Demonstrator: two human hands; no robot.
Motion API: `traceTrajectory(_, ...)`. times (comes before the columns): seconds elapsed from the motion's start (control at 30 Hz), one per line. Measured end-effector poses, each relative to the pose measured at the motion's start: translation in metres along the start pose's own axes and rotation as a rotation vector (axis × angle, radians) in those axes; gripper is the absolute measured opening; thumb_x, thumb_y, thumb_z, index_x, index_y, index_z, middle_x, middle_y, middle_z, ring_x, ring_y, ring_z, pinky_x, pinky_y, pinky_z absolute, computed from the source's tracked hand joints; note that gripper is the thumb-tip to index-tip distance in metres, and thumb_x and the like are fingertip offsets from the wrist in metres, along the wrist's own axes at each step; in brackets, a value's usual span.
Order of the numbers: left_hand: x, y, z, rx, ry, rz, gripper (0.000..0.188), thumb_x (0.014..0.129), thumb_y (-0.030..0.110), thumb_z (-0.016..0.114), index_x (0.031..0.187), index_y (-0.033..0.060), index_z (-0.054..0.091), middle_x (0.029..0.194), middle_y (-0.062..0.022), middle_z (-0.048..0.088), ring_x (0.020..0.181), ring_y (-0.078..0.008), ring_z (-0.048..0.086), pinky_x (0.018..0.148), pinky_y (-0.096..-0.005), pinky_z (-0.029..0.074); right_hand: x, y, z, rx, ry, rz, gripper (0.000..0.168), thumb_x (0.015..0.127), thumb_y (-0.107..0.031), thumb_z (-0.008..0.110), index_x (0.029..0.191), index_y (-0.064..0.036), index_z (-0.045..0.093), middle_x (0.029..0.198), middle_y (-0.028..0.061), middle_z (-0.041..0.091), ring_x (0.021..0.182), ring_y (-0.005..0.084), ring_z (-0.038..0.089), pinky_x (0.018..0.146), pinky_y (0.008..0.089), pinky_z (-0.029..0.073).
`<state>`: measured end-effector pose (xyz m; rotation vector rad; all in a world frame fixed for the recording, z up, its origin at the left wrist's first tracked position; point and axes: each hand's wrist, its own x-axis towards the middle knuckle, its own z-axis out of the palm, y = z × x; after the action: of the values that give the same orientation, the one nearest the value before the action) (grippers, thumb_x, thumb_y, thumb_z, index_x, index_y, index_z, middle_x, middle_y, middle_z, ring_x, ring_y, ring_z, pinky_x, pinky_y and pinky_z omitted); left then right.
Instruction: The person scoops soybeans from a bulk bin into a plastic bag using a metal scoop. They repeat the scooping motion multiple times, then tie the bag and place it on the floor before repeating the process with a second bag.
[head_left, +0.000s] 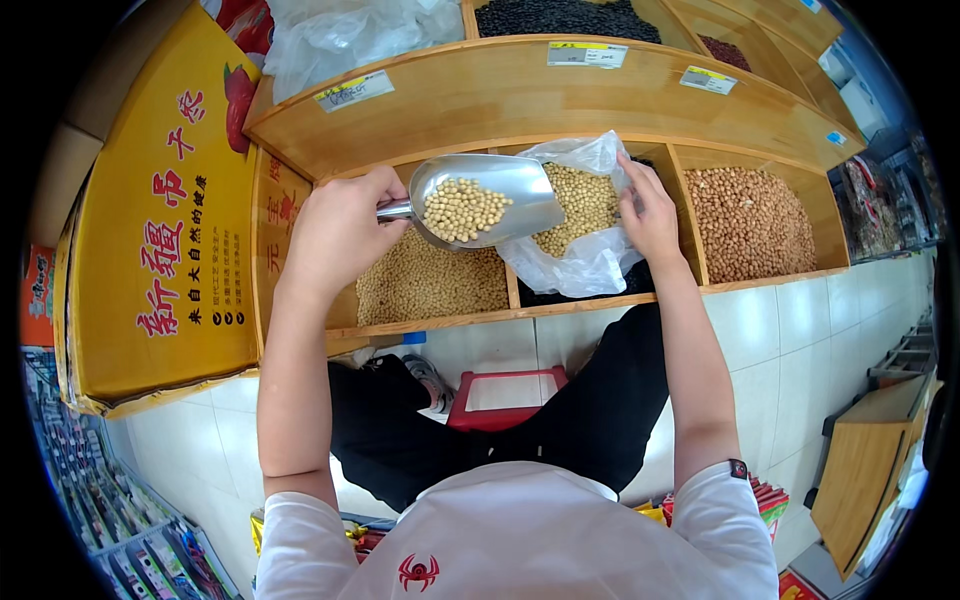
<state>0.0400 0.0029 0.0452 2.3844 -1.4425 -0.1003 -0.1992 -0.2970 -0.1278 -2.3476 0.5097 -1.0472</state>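
Observation:
My left hand (346, 219) grips the short handle of a metal scoop (529, 187), which holds a small heap of soybeans (465, 211). The scoop's lip reaches over the mouth of a clear plastic bag (600, 264). More soybeans (581, 199) lie inside that bag. On its right side my right hand (646, 206) holds the bag's rim between thumb and fingers. The bag rests in the middle compartment over black beans (551, 296), mostly hidden. Below the scoop, loose soybeans (435, 281) fill the left compartment.
Peanuts (750, 217) fill the right compartment of the wooden bin (780, 283). An upper tier holds black beans (570, 19) and crumpled plastic bags (360, 37). A yellow carton (165, 225) stands at the left. Beneath me is a red stool (487, 420).

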Motion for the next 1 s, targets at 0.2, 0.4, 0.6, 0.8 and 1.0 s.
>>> traceTrajectory(0.2,0.000,0.005,0.000,0.054,0.015,0.045,0.024,0.076,0.010,0.081,0.096,0.0042,0.068,0.091,-0.0132,0.076,0.086,-0.0315,0.075,0.076,-0.0396,0.059,0.000,-0.002,-0.003,-0.005,-0.047,0.030,0.055,0.091,0.005,0.057,0.143,-0.012,0.060,0.131,0.0137,0.065,0.094,0.0217,0.067,0.083,0.0303,0.055)
traceTrajectory(0.4,0.001,0.009,-0.005,0.115,0.023,0.061,0.024,0.076,0.012,0.082,0.094,0.0059,0.068,0.087,-0.0113,0.076,0.083,-0.0321,0.074,0.074,-0.0415,0.058,0.000,0.000,-0.001,-0.019,0.000,-0.010,0.057,0.087,0.003,0.060,0.141,-0.016,0.062,0.129,0.0095,0.067,0.086,0.0234,0.068,0.078,0.0337,0.057)
traceTrajectory(0.6,0.002,0.017,-0.017,0.201,0.014,0.051,0.024,0.077,0.013,0.082,0.095,0.0073,0.067,0.087,-0.0100,0.076,0.083,-0.0311,0.074,0.072,-0.0411,0.057,0.000,-0.001,-0.001,-0.005,-0.008,0.007,0.057,0.087,0.003,0.060,0.141,-0.016,0.062,0.129,0.0090,0.067,0.086,0.0231,0.068,0.078,0.0333,0.057)
traceTrajectory(0.8,-0.001,0.025,-0.030,0.259,0.093,0.100,0.023,0.080,0.013,0.081,0.096,0.0073,0.066,0.089,-0.0084,0.076,0.083,-0.0307,0.073,0.071,-0.0408,0.057,0.000,-0.001,-0.001,-0.006,0.002,-0.015,0.058,0.086,0.004,0.060,0.141,-0.016,0.062,0.129,0.0088,0.067,0.086,0.0229,0.068,0.076,0.0331,0.057)
traceTrajectory(1.0,-0.004,-0.008,-0.032,-0.039,0.147,-0.060,0.024,0.082,0.011,0.082,0.097,0.0055,0.065,0.091,-0.0118,0.076,0.082,-0.0305,0.074,0.075,-0.0380,0.058,0.001,-0.001,-0.001,-0.005,-0.011,0.010,0.058,0.086,0.004,0.060,0.140,-0.016,0.062,0.129,0.0092,0.067,0.088,0.0238,0.068,0.077,0.0332,0.057)
